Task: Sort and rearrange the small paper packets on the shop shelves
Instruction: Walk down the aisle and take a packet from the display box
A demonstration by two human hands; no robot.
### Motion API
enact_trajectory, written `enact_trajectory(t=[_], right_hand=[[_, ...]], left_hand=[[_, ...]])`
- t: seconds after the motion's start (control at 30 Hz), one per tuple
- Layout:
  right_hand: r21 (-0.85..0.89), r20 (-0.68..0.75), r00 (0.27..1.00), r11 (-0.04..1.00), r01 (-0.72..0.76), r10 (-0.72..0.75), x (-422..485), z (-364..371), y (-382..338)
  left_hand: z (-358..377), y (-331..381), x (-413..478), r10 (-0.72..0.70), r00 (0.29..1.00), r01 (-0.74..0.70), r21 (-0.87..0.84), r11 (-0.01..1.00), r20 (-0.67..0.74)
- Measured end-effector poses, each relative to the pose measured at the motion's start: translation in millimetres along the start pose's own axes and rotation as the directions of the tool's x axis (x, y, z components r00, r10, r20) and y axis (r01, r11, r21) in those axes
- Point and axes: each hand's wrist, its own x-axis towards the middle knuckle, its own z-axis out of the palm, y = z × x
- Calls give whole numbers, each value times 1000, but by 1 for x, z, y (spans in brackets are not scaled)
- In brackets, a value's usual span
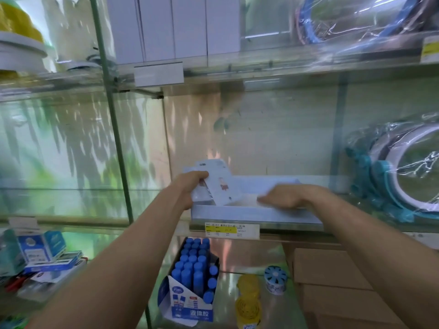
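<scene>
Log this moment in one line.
left hand: holds white paper packets | right hand: inside shallow white tray, grip blurred

Glass shelf (285, 230), white tray (249, 213) (wrapped hoops (363, 167) beside)

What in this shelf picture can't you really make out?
Head view:
1. Inside of the tray: hidden by its front wall and the right hand.
2. Print on the packets: blurred, partly covered by the left hand.
3. Price label text: too small.
4. Right hand's fingertips: blurred, so a grip cannot be told.
</scene>
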Motion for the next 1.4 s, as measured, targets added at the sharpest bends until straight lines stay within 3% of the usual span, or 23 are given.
enact_trajectory(t=[0.07, 0.17, 0.23, 0.3, 0.4, 0.47, 0.57, 0.73, 0.83, 0.9, 1.03, 1.2, 1.3, 1.4], right_hand=[[84, 138, 990, 996, -40, 29, -4, 7, 6], [172, 41, 999, 985, -8, 1, -18, -3, 6], [269, -42, 990, 953, 139, -133, -25, -1, -3], [229, -51, 968, 940, 253, -247, -30, 6, -13], [198, -74, 955, 934, 297, -288, -27, 15, -12], [185, -106, 953, 936, 299, -283, -26, 20, -11], [106, -15, 959, 953, 284, -284, -31, 13, -15], [169, -51, 953, 938, 304, -300, -30, 0, -23], [94, 32, 963, 961, 262, -266, -27, 14, -21], [181, 6, 964, 949, 260, -265, -29, 3, -21], [464, -381, 913, 824, 327, -147, -30, -16, -29], [532, -264, 948, 794, 296, -177, -29, -11, -50], [650, -231, 961, 711, 269, -153, -28, -13, -46], [722, -314, 947, 632, 281, -63, -22, -16, -38]], left_hand=[[16, -4, -2, 25, 1000, -25, 46, 999, 3], [26, -4, -5, 47, 999, -47, 71, 996, -12], [23, -4, -4, 45, 999, -43, 57, 997, -23], [21, -4, -4, 71, 997, -70, 17, 997, -38], [18, 1, -8, 132, 990, -134, -38, 990, -47], [15, 6, -12, 169, 985, -170, -59, 984, -35], [13, 8, -18, 187, 982, -187, -88, 978, -14], [11, 8, -24, 155, 988, -152, -133, 979, 20], [10, 9, -27, 122, 992, -117, -146, 982, 28], [8, 11, -29, 98, 994, -89, -179, 980, 40], [16, 14, -29, 77, 992, -51, -246, 968, 97], [35, 17, -34, 54, 970, 9, -256, 967, 236], [36, 17, -34, 63, 954, 4, -222, 975, 293], [30, 16, -34, 79, 965, -22, -222, 975, 250]])
